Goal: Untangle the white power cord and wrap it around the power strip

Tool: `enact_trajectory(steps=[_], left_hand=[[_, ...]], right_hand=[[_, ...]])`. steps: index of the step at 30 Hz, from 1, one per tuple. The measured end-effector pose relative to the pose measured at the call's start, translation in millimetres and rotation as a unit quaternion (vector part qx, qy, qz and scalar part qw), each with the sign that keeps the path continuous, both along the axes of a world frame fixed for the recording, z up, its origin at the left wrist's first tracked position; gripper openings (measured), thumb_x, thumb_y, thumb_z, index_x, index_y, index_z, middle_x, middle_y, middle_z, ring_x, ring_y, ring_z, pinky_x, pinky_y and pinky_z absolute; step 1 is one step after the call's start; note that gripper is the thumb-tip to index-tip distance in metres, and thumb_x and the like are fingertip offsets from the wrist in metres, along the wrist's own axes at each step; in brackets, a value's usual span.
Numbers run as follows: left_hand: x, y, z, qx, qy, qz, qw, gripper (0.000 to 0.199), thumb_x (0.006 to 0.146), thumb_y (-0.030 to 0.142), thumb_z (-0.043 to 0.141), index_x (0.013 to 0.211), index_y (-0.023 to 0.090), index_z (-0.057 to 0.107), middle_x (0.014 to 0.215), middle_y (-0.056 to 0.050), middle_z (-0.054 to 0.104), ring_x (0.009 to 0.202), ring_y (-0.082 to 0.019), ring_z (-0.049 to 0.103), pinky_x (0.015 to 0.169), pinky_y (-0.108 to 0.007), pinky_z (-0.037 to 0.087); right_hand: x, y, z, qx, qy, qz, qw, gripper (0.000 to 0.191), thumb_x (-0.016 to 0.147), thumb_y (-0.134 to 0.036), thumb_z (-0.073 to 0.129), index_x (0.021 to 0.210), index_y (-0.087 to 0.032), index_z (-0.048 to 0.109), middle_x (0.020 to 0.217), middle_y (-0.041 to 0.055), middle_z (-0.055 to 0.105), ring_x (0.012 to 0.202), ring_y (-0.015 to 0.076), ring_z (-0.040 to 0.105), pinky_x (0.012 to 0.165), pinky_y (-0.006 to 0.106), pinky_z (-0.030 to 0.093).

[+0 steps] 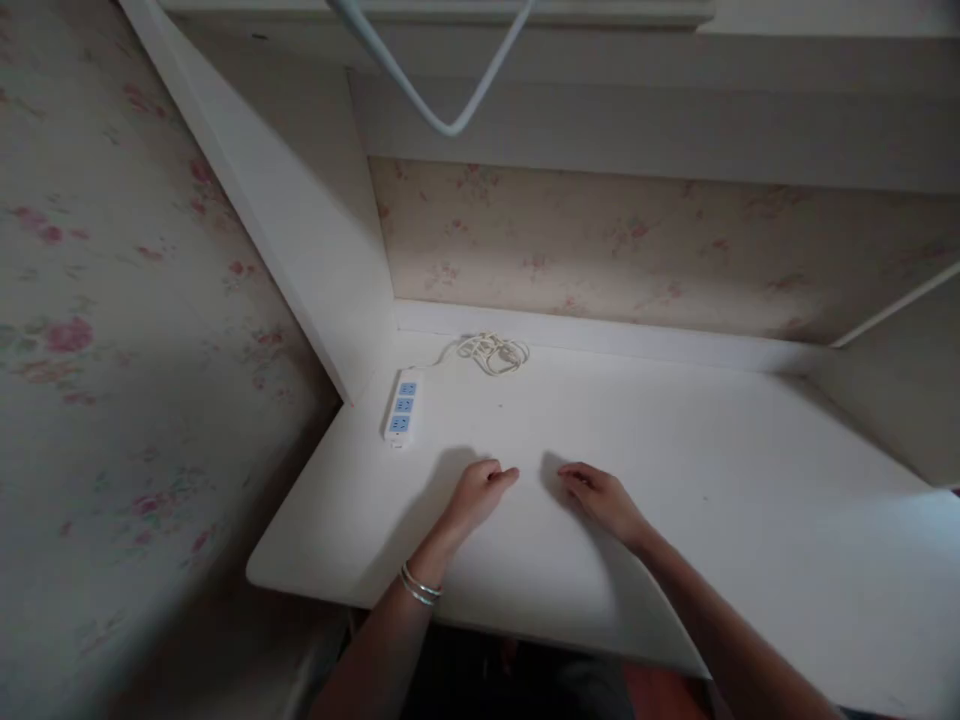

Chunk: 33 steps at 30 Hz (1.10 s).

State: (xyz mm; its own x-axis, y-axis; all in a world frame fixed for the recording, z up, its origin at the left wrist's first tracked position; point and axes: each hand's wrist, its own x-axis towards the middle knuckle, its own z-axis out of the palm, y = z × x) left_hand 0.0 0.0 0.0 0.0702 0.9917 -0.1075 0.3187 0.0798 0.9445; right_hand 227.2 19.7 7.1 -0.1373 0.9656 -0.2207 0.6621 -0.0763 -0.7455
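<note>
Here's the bench (667,430), its front edge running just on the near side of the fingers, its rounded corner out to their left, and the surface stretching broadly past the right fingers; there's a gap between the two hands, too. The left hand (478,490) is curled into a loose fist, thumb poking out toward the right hand (600,500), whose fingers are folded inward as well. And there's the power strip (403,406), beyond and left of the left fingers, well apart from both hands! Slim white casing, blue socket faces, its pale cable (493,352) coiled loosely farther beyond the fingers. Shiny bangles (420,586) circle the left wrist; farthest off, floral wallpaper (540,240).
</note>
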Motion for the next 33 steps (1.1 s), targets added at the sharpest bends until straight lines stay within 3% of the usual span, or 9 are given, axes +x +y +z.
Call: enact_trajectory(steps=[4, 10, 14, 19, 24, 26, 30, 33], left_hand=[[-12, -39, 0.5, -0.023, 0.006, -0.004, 1.000, 0.045, 0.080, 0.048, 0.054, 0.055, 0.020, 0.031, 0.053, 0.007, 0.026, 0.052, -0.009, 0.028, 0.051, -0.024, 0.021], [-30, -92, -16.2, 0.022, 0.024, 0.119, 0.992, 0.050, 0.084, 0.051, 0.050, 0.055, 0.021, 0.023, 0.054, 0.006, 0.021, 0.051, -0.009, 0.025, 0.051, -0.025, 0.021], [-33, -94, -22.1, 0.018, 0.005, 0.129, 0.991, 0.051, 0.083, 0.052, 0.051, 0.055, 0.021, 0.022, 0.054, 0.006, 0.019, 0.051, -0.009, 0.023, 0.049, -0.024, 0.021], [-31, -86, -15.7, 0.000, -0.002, 0.130, 0.992, 0.050, 0.084, 0.053, 0.050, 0.056, 0.021, 0.024, 0.054, 0.007, 0.021, 0.051, -0.009, 0.023, 0.049, -0.023, 0.022], [-30, -86, -13.9, 0.013, 0.057, 0.103, 0.993, 0.049, 0.086, 0.051, 0.047, 0.054, 0.020, 0.026, 0.051, 0.006, 0.024, 0.049, -0.009, 0.026, 0.050, -0.024, 0.023], [-30, -85, -15.0, 0.019, 0.070, 0.103, 0.992, 0.049, 0.086, 0.051, 0.046, 0.054, 0.020, 0.026, 0.050, 0.006, 0.024, 0.049, -0.009, 0.026, 0.050, -0.024, 0.023], [-30, -84, -15.3, 0.014, 0.075, 0.104, 0.992, 0.049, 0.087, 0.052, 0.045, 0.054, 0.020, 0.026, 0.050, 0.006, 0.026, 0.049, -0.009, 0.028, 0.051, -0.024, 0.023], [-30, -84, -13.8, 0.013, 0.089, 0.104, 0.991, 0.049, 0.087, 0.052, 0.044, 0.054, 0.020, 0.027, 0.050, 0.006, 0.026, 0.049, -0.009, 0.028, 0.051, -0.025, 0.022]], right_hand=[[-15, 29, 10.3, -0.036, 0.073, 0.020, 0.996, 0.027, 0.083, -0.033, 0.048, 0.097, -0.017, 0.064, 0.069, 0.0006, 0.061, 0.049, 0.0096, 0.050, 0.046, 0.021, 0.038], [-59, 83, 5.9, -0.048, 0.083, 0.037, 0.995, 0.033, 0.081, -0.023, 0.052, 0.114, -0.018, 0.054, 0.077, 0.0002, 0.062, 0.045, 0.0064, 0.047, 0.042, 0.018, 0.037], [-96, 125, 13.7, -0.052, 0.065, 0.055, 0.995, 0.050, 0.080, -0.023, 0.058, 0.128, -0.021, 0.044, 0.084, 0.0017, 0.065, 0.046, 0.0069, 0.051, 0.043, 0.017, 0.040], [-139, 174, 32.4, -0.032, 0.038, 0.064, 0.997, 0.071, 0.083, -0.026, 0.060, 0.144, -0.023, 0.023, 0.085, 0.0036, 0.066, 0.053, 0.0112, 0.058, 0.048, 0.020, 0.045], [-168, 209, 46.1, -0.018, 0.012, 0.059, 0.998, 0.084, 0.088, -0.032, 0.057, 0.149, -0.015, 0.002, 0.087, 0.0077, 0.066, 0.060, 0.0156, 0.062, 0.055, 0.027, 0.050], [-174, 217, 48.7, -0.017, -0.004, 0.058, 0.998, 0.081, 0.090, -0.034, 0.055, 0.149, -0.012, 0.004, 0.089, 0.0095, 0.066, 0.063, 0.0160, 0.062, 0.057, 0.028, 0.051], [-181, 220, 49.0, -0.021, -0.040, 0.069, 0.997, 0.052, 0.092, -0.038, 0.053, 0.136, -0.014, 0.038, 0.096, 0.0077, 0.063, 0.070, 0.0138, 0.062, 0.063, 0.030, 0.053], [-180, 217, 47.2, -0.004, -0.060, 0.066, 0.996, 0.039, 0.093, -0.039, 0.052, 0.124, -0.015, 0.050, 0.105, 0.0074, 0.061, 0.081, 0.0152, 0.062, 0.070, 0.033, 0.054]])
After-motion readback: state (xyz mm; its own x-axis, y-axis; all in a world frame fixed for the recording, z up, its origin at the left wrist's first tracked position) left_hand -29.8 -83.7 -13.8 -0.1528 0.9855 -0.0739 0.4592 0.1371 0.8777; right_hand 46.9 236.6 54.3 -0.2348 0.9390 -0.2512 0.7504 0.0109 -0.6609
